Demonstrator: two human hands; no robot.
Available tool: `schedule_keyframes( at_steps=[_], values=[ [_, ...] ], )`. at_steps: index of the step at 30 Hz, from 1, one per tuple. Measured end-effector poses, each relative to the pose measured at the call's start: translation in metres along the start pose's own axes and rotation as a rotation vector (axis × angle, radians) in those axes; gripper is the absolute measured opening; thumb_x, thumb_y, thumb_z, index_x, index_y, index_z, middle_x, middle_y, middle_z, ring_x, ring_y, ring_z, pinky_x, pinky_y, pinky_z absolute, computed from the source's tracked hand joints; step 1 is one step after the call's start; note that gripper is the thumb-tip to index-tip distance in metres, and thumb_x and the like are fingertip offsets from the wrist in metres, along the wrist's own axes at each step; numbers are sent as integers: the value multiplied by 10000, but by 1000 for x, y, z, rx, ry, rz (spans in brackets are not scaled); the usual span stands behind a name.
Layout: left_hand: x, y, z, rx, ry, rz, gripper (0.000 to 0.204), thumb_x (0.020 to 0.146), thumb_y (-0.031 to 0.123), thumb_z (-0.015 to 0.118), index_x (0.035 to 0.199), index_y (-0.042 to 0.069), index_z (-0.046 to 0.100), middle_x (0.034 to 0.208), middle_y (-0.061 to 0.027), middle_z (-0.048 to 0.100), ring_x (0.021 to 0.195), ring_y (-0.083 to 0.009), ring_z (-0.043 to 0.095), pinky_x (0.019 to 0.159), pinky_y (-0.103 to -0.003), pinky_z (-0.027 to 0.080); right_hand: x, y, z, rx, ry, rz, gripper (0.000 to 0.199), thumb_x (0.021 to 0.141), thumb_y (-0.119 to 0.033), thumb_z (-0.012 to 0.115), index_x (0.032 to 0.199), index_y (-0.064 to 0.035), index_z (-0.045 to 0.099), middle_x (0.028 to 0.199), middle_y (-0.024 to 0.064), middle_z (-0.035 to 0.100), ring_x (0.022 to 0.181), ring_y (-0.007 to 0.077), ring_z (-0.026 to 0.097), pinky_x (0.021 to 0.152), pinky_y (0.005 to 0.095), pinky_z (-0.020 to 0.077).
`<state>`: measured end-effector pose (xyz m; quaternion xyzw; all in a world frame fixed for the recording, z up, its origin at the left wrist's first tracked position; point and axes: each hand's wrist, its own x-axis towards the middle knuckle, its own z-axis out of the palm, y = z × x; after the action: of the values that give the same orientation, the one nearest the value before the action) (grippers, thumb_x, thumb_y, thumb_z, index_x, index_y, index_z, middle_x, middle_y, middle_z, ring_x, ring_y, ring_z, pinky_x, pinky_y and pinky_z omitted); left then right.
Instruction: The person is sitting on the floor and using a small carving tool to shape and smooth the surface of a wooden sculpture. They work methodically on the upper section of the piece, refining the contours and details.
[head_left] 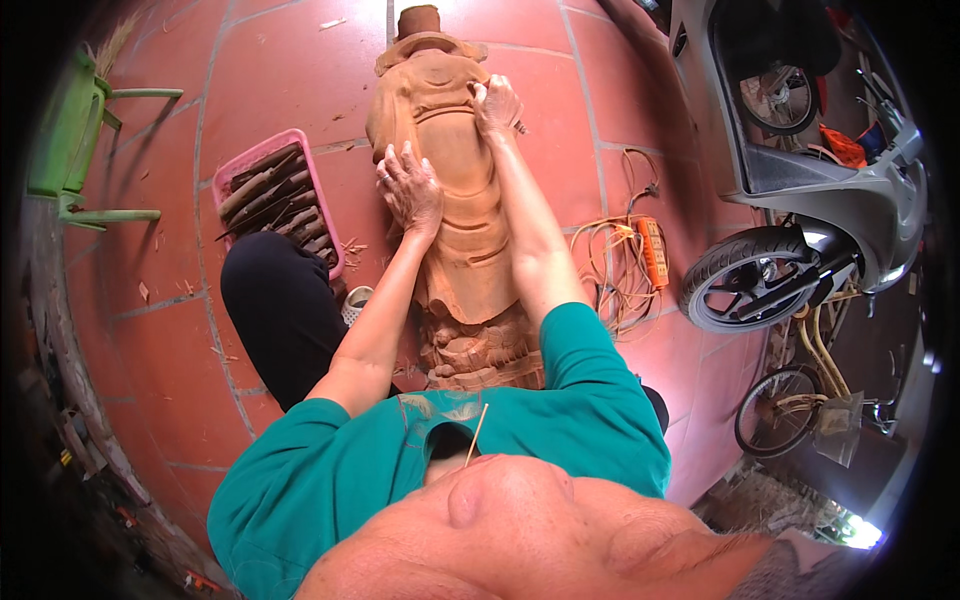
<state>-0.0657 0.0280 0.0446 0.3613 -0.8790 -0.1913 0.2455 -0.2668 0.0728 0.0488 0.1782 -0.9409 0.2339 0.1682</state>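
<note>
A carved wooden statue (pixel 455 170) lies lengthwise on the tiles in front of me. Draped folds run down its body, and its rougher carved base is nearest to me. My left hand (pixel 412 190) rests on the statue's left side with fingers stretched and spread. Farther up, my right hand (pixel 497 106) is closed against the upper right of the carving. A small dark tip pokes out beside its little-finger side; the rest of what it grips is hidden. To the left, a pink basket (pixel 308 150) holds several dark-handled carving tools (pixel 270 195).
An orange power strip (pixel 652 255) and a tangled cord (pixel 605 250) lie right of the statue. Beyond stands a grey motorbike (pixel 800 190), with a bicycle (pixel 785 410) nearer. A green chair (pixel 75 150) is at far left. Wood shavings dot the red tiled floor (pixel 270 80).
</note>
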Motion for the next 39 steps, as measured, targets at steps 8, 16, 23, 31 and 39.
schedule_keyframes(
  at_steps=[8,16,23,31,39],
  values=[
    [0,5,2,27,16,32,467,890,236,614,1309,72,488,1347,-167,460,1222,-348,439,994,-490,402,0,30,-16,329,18,289,265,807,-285,726,742,-37,659,810,136,688,782,308,665,705,438,498],
    [-2,3,-1,-18,-12,-6,448,908,239,596,1315,86,486,1361,-160,458,1250,-356,423,1017,-505,388,2,9,-15,-206,-79,-252,188,820,-278,708,847,-97,665,906,77,669,800,299,677,671,419,540],
    [0,4,3,26,18,18,437,910,241,587,1310,91,495,1351,-154,471,1242,-345,433,1009,-498,394,6,25,16,66,166,122,224,827,-273,699,795,-56,658,839,118,678,773,314,674,668,447,513],
    [1,1,2,39,17,28,487,879,234,631,1313,64,491,1349,-172,454,1223,-347,440,996,-479,404,-14,21,-36,140,-79,40,209,800,-273,732,766,-73,682,815,120,674,760,309,676,677,438,514],
    [1,3,-2,18,6,16,450,902,230,603,1310,82,484,1343,-165,462,1238,-353,430,1009,-501,396,13,1,-15,-194,-133,-201,192,828,-254,692,842,-64,665,929,112,668,842,285,694,691,430,553]
  ],
)
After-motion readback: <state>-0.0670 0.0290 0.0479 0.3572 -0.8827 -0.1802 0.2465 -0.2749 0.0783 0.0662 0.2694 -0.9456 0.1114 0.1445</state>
